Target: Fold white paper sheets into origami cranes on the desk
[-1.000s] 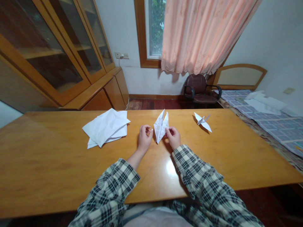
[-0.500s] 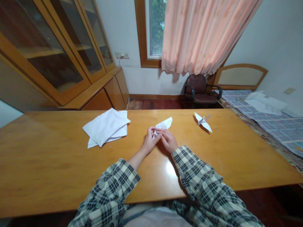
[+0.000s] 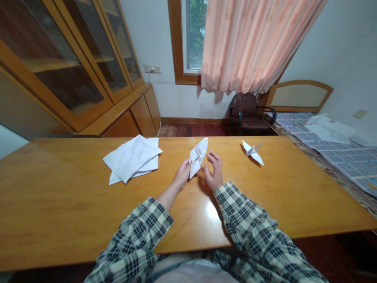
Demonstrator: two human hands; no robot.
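Note:
A folded sheet of white paper (image 3: 198,155), now a long diamond with creases across its middle, is held up over the table. My left hand (image 3: 183,173) pinches its lower left edge between thumb and fingers. Just right of the paper, my right hand (image 3: 215,171) is apart from it, with fingers spread and slightly curled and nothing in them. Farther right lies a finished paper crane (image 3: 253,152) with its wings out. Left of my hands rests a loose stack of white paper sheets (image 3: 132,159).
The wooden table (image 3: 88,220) spans the view. Beyond its far edge stand a glass-door cabinet (image 3: 88,78) at left and a brown armchair (image 3: 249,110) below a pink curtain (image 3: 250,43). A bed (image 3: 330,145) with a checked cover runs along the right.
My right hand has let go of the folded paper and moved slightly right, its fingers opening. The paper has turned more upright and shows its wide creased face, still in my left hand.

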